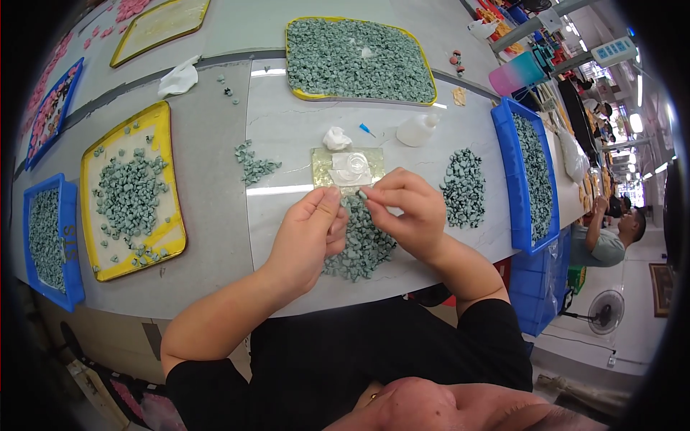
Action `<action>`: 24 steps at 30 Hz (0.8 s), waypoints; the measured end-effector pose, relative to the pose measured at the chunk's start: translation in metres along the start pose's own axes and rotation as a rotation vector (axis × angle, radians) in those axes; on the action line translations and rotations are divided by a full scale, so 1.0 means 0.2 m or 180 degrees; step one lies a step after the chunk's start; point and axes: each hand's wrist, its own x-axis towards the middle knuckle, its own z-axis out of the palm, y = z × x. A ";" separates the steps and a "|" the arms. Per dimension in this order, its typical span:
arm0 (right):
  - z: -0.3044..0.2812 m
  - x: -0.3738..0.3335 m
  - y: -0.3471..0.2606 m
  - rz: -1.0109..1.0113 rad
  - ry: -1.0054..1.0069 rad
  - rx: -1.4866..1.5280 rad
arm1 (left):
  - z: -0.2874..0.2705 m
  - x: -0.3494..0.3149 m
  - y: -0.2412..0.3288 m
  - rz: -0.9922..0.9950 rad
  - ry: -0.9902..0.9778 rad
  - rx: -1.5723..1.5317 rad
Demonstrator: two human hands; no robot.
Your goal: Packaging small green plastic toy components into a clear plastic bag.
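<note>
My left hand (307, 228) is closed, thumb against the curled fingers; whatever it pinches is hidden. Close beside it, my right hand (410, 214) pinches a small grey-green piece (363, 194) between thumb and finger. Both hands hover over a heap of small grey-green pieces (357, 248) on the table. Just beyond the fingertips lies a flat yellowish-clear slab (325, 164), bearing a whitish translucent patch (352, 167). A crumpled white tissue (336, 138) touches its far side. Farther back are a blue dispensing needle tip (367, 130) and a white squeeze bottle (417, 131).
Green pieces fill a yellow-rimmed tray (290, 61) and blue bins at right (507, 172) and left (70, 248). Another yellow tray (169, 208) holds a looser pile. Small heaps lie left (255, 164) and right (463, 188) of my hands. A person (600, 241) sits at far right.
</note>
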 end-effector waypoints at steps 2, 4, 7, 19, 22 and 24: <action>0.00 0.00 0.00 -0.0341 0.0009 -0.0217 | 0.00 0.00 0.00 -0.0036 -0.0057 -0.0004; 0.00 0.01 -0.01 -0.0683 0.0015 -0.0434 | 0.01 -0.01 0.00 -0.0072 -0.0114 -0.0009; 0.00 0.01 -0.01 -0.1002 -0.0004 -0.0709 | 0.01 -0.01 0.00 -0.0093 -0.0138 -0.0005; 0.04 0.00 -0.01 -0.1684 -0.0053 -0.1000 | 0.01 -0.04 -0.02 0.0264 -0.0077 0.0104; 0.07 0.00 0.00 -0.1467 0.0045 -0.0720 | -0.02 -0.05 -0.02 0.0502 -0.0136 0.0553; 0.08 0.00 -0.01 -0.0797 0.0050 -0.0085 | -0.01 -0.06 -0.01 0.0715 -0.0051 0.0884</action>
